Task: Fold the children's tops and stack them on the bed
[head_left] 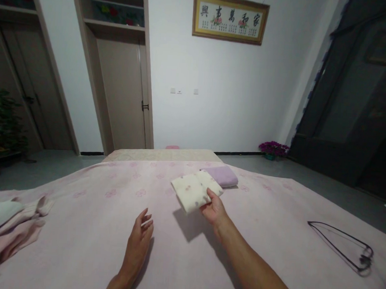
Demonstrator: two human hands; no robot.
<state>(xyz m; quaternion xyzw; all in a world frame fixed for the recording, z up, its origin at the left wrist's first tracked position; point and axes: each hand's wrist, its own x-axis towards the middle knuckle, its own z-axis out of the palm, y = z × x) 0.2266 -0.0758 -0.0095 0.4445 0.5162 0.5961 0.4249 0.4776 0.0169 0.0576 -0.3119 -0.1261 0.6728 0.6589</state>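
My right hand (214,207) pinches the near right corner of a folded cream cloth (193,189) with small printed spots. The cloth is held above the pink sheet and casts a shadow on it. Just behind it lies a folded lilac cloth (224,175), partly covered from view by the cream one. To the left, my left hand (140,233) is over the sheet with its fingers loosely bent and apart, holding nothing.
The pink patterned sheet (101,226) spreads across the whole near surface. A heap of pink and white clothes (12,224) lies at the left edge. A black clothes hanger (341,247) rests at the right. Beyond stands a beige padded surface (166,155).
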